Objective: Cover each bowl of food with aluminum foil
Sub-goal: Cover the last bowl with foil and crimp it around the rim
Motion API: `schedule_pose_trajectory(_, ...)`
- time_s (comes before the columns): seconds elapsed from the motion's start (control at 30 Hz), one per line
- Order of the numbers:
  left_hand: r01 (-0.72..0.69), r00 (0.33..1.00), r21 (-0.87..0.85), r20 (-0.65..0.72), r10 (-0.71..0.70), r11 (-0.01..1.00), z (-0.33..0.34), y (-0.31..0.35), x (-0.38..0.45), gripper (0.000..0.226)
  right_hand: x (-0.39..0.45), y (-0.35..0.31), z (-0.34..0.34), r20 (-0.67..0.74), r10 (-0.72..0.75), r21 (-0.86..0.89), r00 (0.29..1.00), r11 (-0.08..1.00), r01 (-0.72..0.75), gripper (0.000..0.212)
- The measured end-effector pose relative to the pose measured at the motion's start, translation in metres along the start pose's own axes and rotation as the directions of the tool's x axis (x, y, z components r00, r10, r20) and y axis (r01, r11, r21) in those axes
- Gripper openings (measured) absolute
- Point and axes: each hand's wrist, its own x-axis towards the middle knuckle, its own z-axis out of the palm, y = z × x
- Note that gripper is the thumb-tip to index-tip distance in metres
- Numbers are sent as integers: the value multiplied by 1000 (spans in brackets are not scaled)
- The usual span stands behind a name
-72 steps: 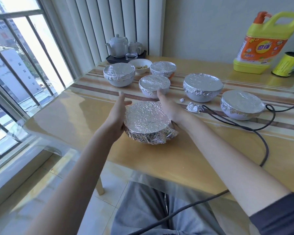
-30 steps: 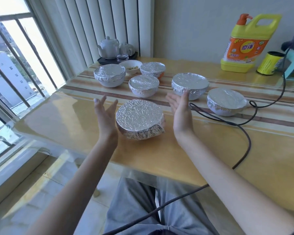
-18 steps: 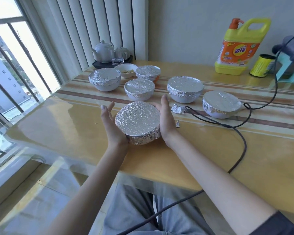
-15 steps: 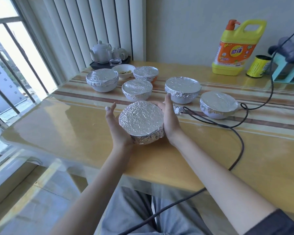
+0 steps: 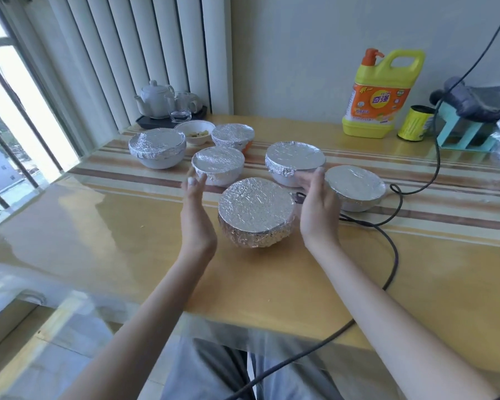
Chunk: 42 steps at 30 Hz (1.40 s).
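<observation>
Hands have come off the foil-wrapped bowl: half a second ago both palms pressed its sides, and now the left hand and right hand stand just beside it, one on each flank, fingers straight and spread, palms facing inward, holding nothing. A visible gap lies between each palm and the foil. The bowl rests on the bench between them, its foil drawn tight over the top and crimped well down the wall.

That release reads as the end of the pressing step for this bowl; its cover looks finished.

Beyond the foil-wrapped bowl, five more covered bowls sit toward the wall: one just behind it to the left, one just behind to the right, one to its right, one farther back, and the largest far back-left. Back among these, a small open bowl with food in it has no foil, so by my judgement the task is nearly done, with that one left.

A black cable runs across the bench right of the foil-wrapped bowl. Far behind it to the right stand a yellow detergent jug and a yellow roll; far behind to the left, a teapot on a dark tray.
</observation>
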Motion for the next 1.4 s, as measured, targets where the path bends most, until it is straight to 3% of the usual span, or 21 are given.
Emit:
schedule_pose_trajectory(0.1,-203,963,168,211,166,965,0,12,11,45,-13,-12,4,28,-7,34,1000,999,6,51)
schedule_pose_trajectory(0.23,-198,913,365,406,36,910,13,5,20,55,-24,-14,22,92,27,3,995,1000,-27,45)
schedule_pose_trajectory(0.33,-190,911,448,412,-13,874,11,0,24,54,-23,-5,24,35,70,18,997,997,-71,44)
schedule_pose_trajectory(0.47,-220,913,536,408,-22,815,16,10,16,73,-26,-2,25,28,91,98,995,991,-94,47)
schedule_pose_trajectory(0.6,-230,910,555,414,-26,799,16,10,15,70,-30,5,27,7,-28,185,1000,982,26,61)
schedule_pose_trajectory(0.73,-199,917,543,396,-41,816,14,5,18,66,-27,6,27,82,-31,215,996,977,13,43)
schedule_pose_trajectory(0.83,-155,873,524,470,-132,838,5,7,27,90,-17,5,12,152,53,283,987,954,-95,39)
schedule_pose_trajectory(0.93,-248,785,525,601,-148,814,-10,27,27,96,-18,5,-24,57,43,149,997,988,-51,28)
schedule_pose_trajectory(1.0,-398,680,568,710,-183,720,-15,44,26,107,-25,8,-45,195,17,62,981,998,-29,19)
schedule_pose_trajectory(1.07,-596,564,642,762,-318,482,-7,54,23,130,-33,10,-56,453,22,-4,891,1000,-22,39)
schedule_pose_trajectory(1.13,-700,530,665,729,-434,262,9,53,22,143,-38,11,-56,572,11,-40,820,999,14,58)
schedule_pose_trajectory(1.17,-719,530,665,712,-461,200,16,51,22,141,-40,11,-55,562,2,-37,827,999,22,61)
schedule_pose_trajectory(1.27,-728,537,670,688,-488,143,26,44,22,134,-37,12,-52,462,19,-36,887,999,-3,66)
schedule_pose_trajectory(1.4,-734,548,667,692,-470,126,25,39,22,130,-32,12,-47,421,56,43,905,996,-82,63)
